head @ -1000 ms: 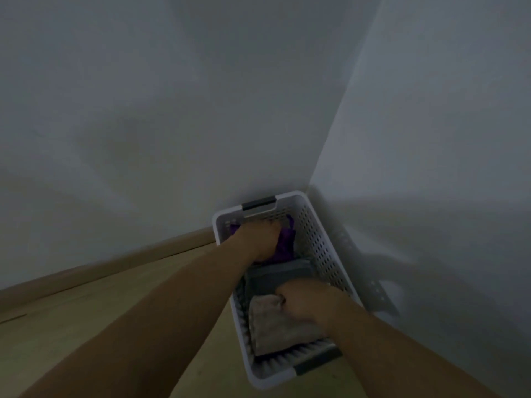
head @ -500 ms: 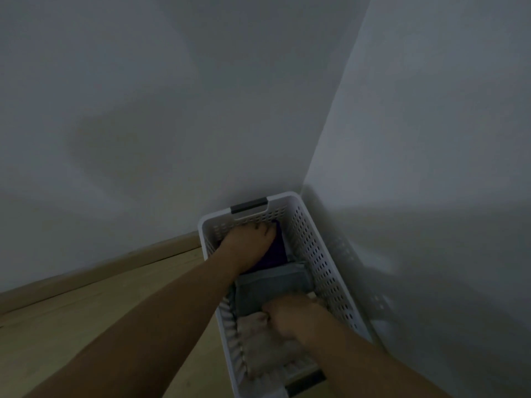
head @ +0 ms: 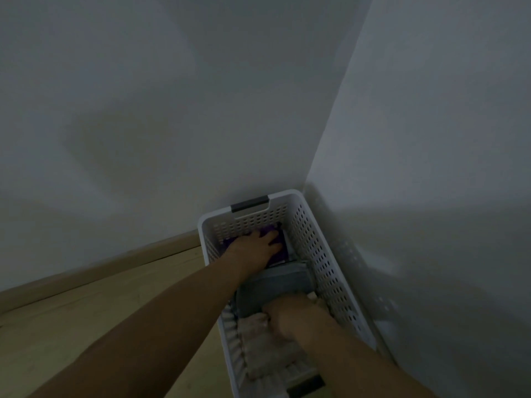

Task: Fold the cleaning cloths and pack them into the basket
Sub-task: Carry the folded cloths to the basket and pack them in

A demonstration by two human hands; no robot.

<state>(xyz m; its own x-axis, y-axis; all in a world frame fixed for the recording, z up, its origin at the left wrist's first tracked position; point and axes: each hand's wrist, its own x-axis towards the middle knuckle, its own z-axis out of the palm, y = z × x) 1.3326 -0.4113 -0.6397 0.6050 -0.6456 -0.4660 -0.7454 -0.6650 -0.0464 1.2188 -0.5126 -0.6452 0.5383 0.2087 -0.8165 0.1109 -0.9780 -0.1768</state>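
Note:
A white perforated basket (head: 321,254) with dark handles stands on the floor in the corner of two walls. Inside it lie three folded cloths: a purple cloth (head: 280,249) at the far end, a grey cloth (head: 275,285) in the middle and a beige cloth (head: 258,346) at the near end. My left hand (head: 255,247) lies flat on the purple cloth with straight fingers and presses it down. My right hand (head: 290,318) rests on the beige cloth at its edge with the grey one; its fingers are curled under and hidden.
Grey walls (head: 172,110) meet just behind the basket. A wooden skirting board (head: 100,268) runs along the left wall above the light wooden floor (head: 71,326).
My left hand went from a bunched grasp on the purple cloth to lying flat on it. The view drifted, so the basket sits lower and closer. My right hand stayed on the beige cloth.

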